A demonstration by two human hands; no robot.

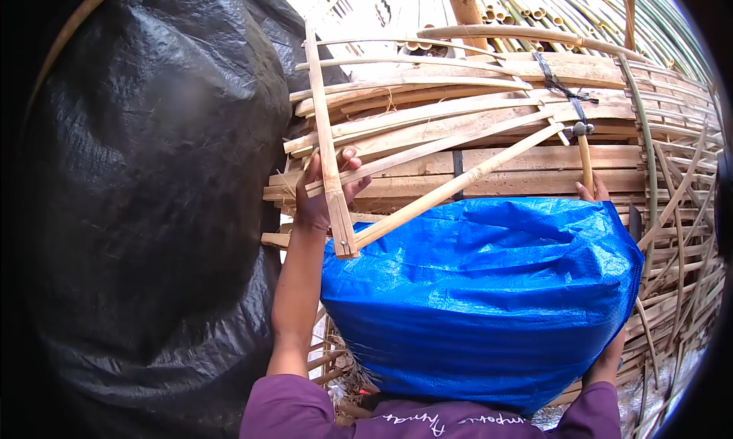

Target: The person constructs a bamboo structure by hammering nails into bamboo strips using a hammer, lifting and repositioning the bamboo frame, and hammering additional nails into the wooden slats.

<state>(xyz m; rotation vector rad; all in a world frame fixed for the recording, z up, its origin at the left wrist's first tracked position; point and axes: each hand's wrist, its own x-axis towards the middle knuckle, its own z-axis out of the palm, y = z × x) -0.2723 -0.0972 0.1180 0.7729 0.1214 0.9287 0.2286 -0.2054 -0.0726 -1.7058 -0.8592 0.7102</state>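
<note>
One bamboo crosspiece [319, 95] is held from behind by the left hand [311, 202], its fingers half-curled around it beside the end of an inner slat [450, 144]. A hammer [586, 160] is gripped near the foot of its handle by the right hand [601, 191], of which only the fingers are seen, the rest being hidden by a blue plastic sheet [473, 286]. The hammer's head is set just beside the narrow end of a tapering frame [500, 128], where a short strip [563, 137] is crossed over the slat ends.

The frame is held over a stack of boards [553, 181], its wide end toward the stack's left edge; whether it is borne by the boards cannot be told. Much of the assembly appears done: slats are spread between both ends, and the near rail [458, 185] is brought to the crosspiece's lower end, apparently nailed. Whether fastening is left at the narrow end cannot be judged.

The stack's left edge is crowded by a black plastic sheet [153, 210], its near edge overlapped by the blue one. More room is offered rightward, where board surface is exposed around the hammer's handle. Beyond the far edge, bamboo poles [534, 15] are piled.
</note>
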